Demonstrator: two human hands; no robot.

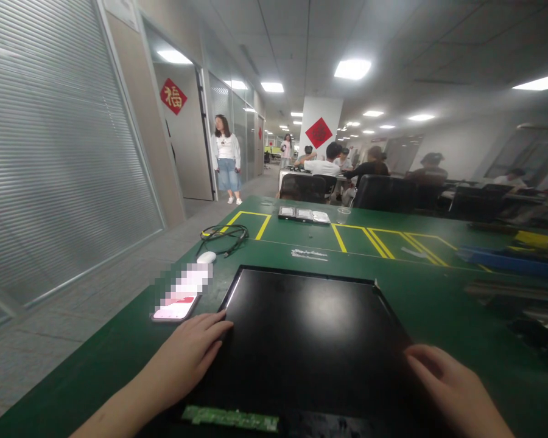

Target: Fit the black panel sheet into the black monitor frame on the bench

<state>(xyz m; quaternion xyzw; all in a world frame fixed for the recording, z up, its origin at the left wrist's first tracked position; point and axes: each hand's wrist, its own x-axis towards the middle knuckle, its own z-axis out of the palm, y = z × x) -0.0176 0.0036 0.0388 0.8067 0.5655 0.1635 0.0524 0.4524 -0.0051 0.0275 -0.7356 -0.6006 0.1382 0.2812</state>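
Note:
A black LCD panel [301, 340] lies face up on the green table in front of me, with a strip of green circuit board [231, 418] along its near edge. My left hand [194, 344] grips the panel's left edge, its fingers over the frame. On the opposite side, my right hand [442, 371] is bent around the right edge; some of its fingers are hidden beneath or behind it. A phone with a lit screen [176, 307] lies just beyond my left hand.
A white mouse [206, 258] and a coiled black cable [223, 237] lie at the far left. Several hard drives [304, 214] and a clear round lid [343, 211] sit at the back. A blue tray [506, 258] stands to the right. A person [227, 152] stands by the doorway.

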